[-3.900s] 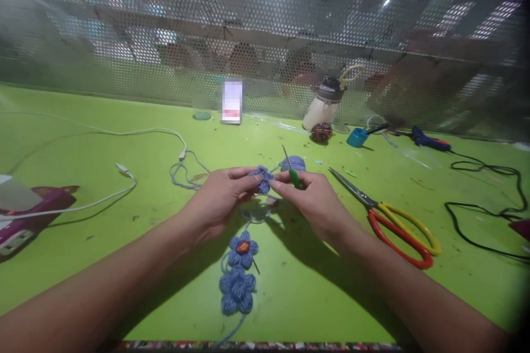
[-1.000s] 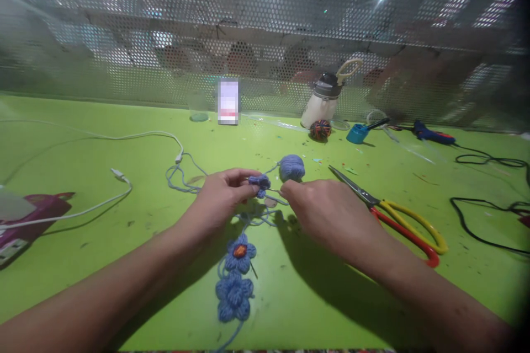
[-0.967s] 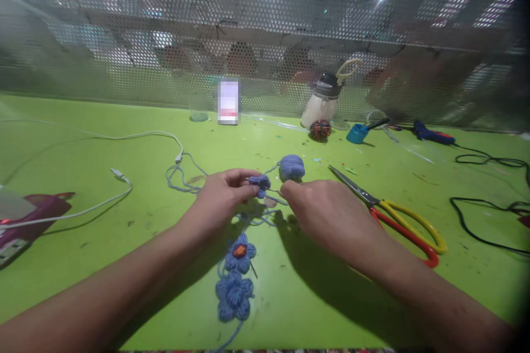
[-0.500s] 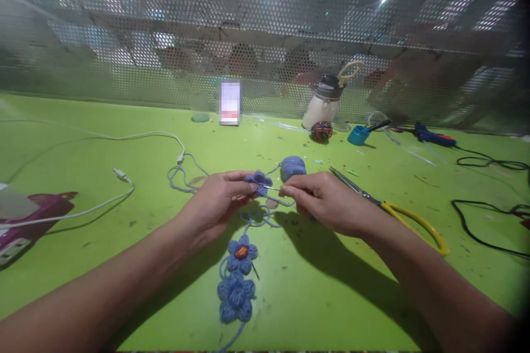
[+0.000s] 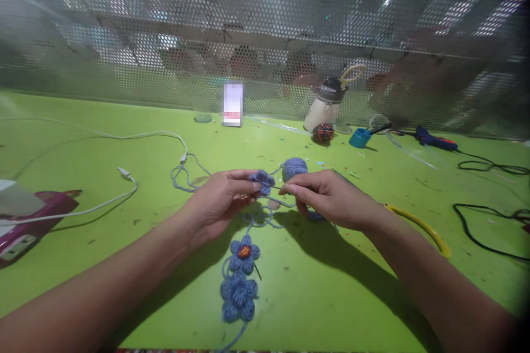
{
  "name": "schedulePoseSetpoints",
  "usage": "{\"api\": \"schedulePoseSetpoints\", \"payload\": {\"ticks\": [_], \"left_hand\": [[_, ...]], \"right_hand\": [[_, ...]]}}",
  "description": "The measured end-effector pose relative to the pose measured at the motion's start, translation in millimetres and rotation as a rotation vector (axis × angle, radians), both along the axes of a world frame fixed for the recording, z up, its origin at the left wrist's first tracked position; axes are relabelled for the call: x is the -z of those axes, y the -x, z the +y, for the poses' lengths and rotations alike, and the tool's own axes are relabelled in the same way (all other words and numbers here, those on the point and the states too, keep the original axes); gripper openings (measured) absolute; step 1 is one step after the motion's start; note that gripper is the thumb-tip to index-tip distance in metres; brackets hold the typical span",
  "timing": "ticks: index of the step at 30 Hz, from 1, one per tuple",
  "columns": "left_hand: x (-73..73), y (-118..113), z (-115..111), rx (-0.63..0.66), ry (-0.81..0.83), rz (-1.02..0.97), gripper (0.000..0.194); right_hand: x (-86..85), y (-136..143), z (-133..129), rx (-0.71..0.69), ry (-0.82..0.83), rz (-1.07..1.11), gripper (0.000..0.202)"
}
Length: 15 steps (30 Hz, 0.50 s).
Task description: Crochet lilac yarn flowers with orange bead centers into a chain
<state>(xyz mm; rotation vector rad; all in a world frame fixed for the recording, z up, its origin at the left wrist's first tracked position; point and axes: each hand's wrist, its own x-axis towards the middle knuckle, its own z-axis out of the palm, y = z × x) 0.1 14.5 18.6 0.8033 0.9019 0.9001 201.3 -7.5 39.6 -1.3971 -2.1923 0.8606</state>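
Note:
Pinched between the fingers of my left hand (image 5: 221,193) is a small blue-purple crochet flower (image 5: 264,181). My right hand (image 5: 323,193) grips a thin metal needle or crochet hook (image 5: 276,187), whose tip meets the flower; its exact kind is too small to make out. Behind my right fingers sits a ball of blue yarn (image 5: 295,167), with a strand running toward the flower. Loose blue yarn (image 5: 263,216) loops below my hands. Nearer me lie two finished-looking blue flowers, one with an orange centre (image 5: 244,252) and a plain one (image 5: 239,296).
Yellow-handled scissors (image 5: 422,225) lie partly hidden under my right forearm. Farther back stand a bottle (image 5: 325,107), a multicoloured yarn ball (image 5: 323,134), a blue pot (image 5: 359,138), a glue gun (image 5: 434,139) and a phone (image 5: 232,103). White cables and a purple power strip (image 5: 37,220) occupy the left.
My right hand has shifted slightly, and my forearm now covers more of the scissors. The thin tool still meets the flower. The whole view has moved a little.

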Motion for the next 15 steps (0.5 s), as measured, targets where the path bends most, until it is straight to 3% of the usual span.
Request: {"api": "schedulePoseSetpoints", "payload": {"ticks": [8,11,15], "left_hand": [[-3.8,0.1,0.1,0.029,0.011,-0.030,0.021],[-1.6,1.0,0.3,0.061,0.014,-0.043,0.025],[0.7,2.9,-1.0,0.129,-0.061,-0.030,0.046]], "right_hand": [[1.6,-4.2,2.3,-0.029,0.033,0.046,0.038],[4.0,-6.6,4.1,-0.036,0.144,0.118,0.036],[2.0,-7.5,4.4,-0.032,0.184,0.113,0.037]]}}
